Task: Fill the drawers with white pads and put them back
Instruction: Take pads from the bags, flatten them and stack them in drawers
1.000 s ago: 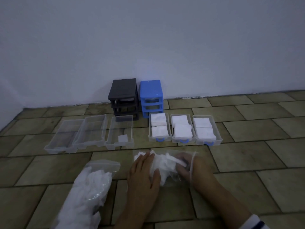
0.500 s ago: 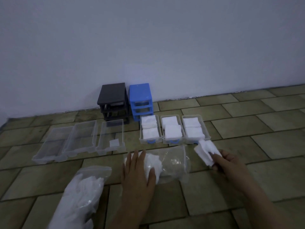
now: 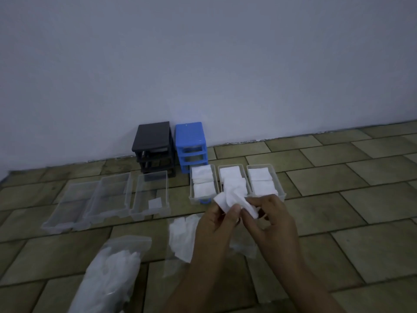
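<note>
Head view: our left hand (image 3: 216, 224) and right hand (image 3: 270, 218) both pinch one white pad (image 3: 234, 197) near the filled drawers (image 3: 237, 184).

Empty drawers (image 3: 108, 199) lie left of filled drawers (image 3: 237, 182).

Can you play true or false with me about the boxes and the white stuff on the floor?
1. Both hands hold a white pad. True: the left hand and the right hand pinch it together.
2. The blue cabinet stands left of the black cabinet. False: it stands to the right.
3. The three drawers with blue handles have pads in them. True.
4. All three clear drawers on the left are full. False: only one pad shows, in the rightmost.
5. The bag of pads hangs on the wall. False: it lies on the floor.
</note>
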